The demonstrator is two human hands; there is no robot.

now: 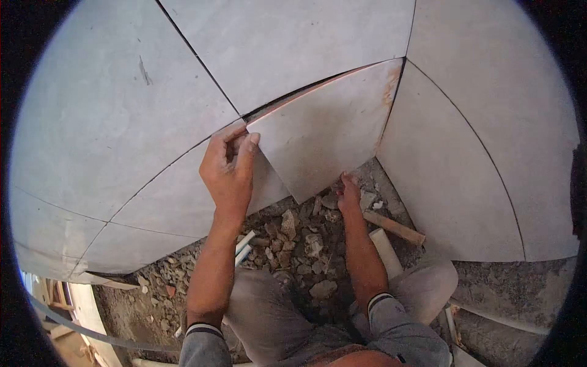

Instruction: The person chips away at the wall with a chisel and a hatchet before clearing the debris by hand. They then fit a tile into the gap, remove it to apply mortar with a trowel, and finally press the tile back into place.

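Though rust-stained, pale grey tile (330, 131)

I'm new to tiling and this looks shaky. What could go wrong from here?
The loose tile is held only at one corner by the left hand and near its lower point by the right hand; it might slip and chip on the rubble. The left hand could get pinched against the neighbouring tile.

Building site, floor tiling under way. Large grey tiles (122, 110) are laid edge to edge with open joints; a raised tile (324, 134) is seen tilted above them. Bare ground strewn with rubble (299, 244) is exposed alongside. A white pipe (385, 251) and a wood offcut (394, 227) are noted among the stones.
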